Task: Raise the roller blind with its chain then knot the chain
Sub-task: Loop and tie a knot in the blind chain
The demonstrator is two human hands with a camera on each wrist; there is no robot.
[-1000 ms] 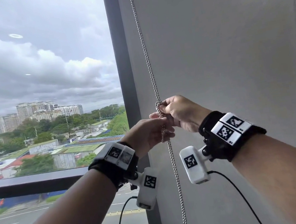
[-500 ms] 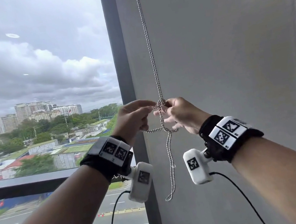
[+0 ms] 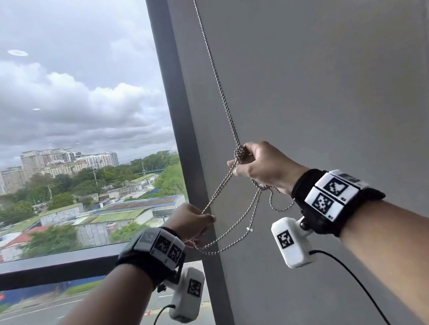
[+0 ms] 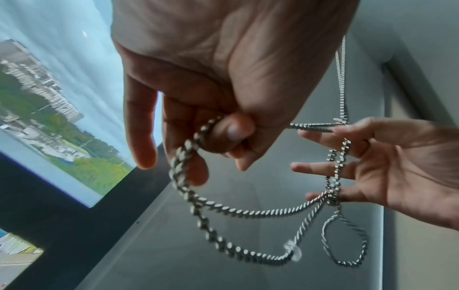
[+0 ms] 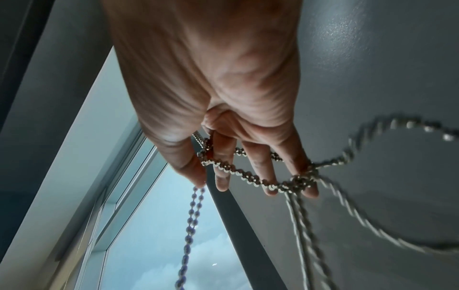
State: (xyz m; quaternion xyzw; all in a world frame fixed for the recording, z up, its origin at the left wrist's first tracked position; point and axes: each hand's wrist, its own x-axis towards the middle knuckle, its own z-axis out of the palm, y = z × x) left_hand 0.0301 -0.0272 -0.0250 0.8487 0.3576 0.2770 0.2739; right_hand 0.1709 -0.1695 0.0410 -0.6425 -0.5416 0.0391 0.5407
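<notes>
The silver bead chain (image 3: 220, 86) hangs doubled from above, in front of the grey wall. My right hand (image 3: 240, 158) pinches it at the crossing between thumb and forefinger, and in the right wrist view the chain (image 5: 248, 174) lies wound over the spread fingers (image 5: 221, 176). My left hand (image 3: 205, 218), lower and to the left, pinches two strands (image 4: 188, 157) between thumb and fingers. Slack loops (image 3: 232, 233) sag between the hands, one carrying a clear connector (image 4: 293, 250). A small loop (image 3: 278, 203) dangles under my right wrist. The blind itself is out of view.
A dark window post (image 3: 176, 98) stands just left of the chain, with a horizontal rail (image 3: 42, 267) at the height of my left wrist. The bare glass (image 3: 59, 102) shows sky and buildings. The grey wall (image 3: 332, 61) fills the right side.
My left hand has dropped down and to the left, drawing strands of chain out with it. The end that hung straight down now sags in loops between the hands. My right hand stays at the crossing.
</notes>
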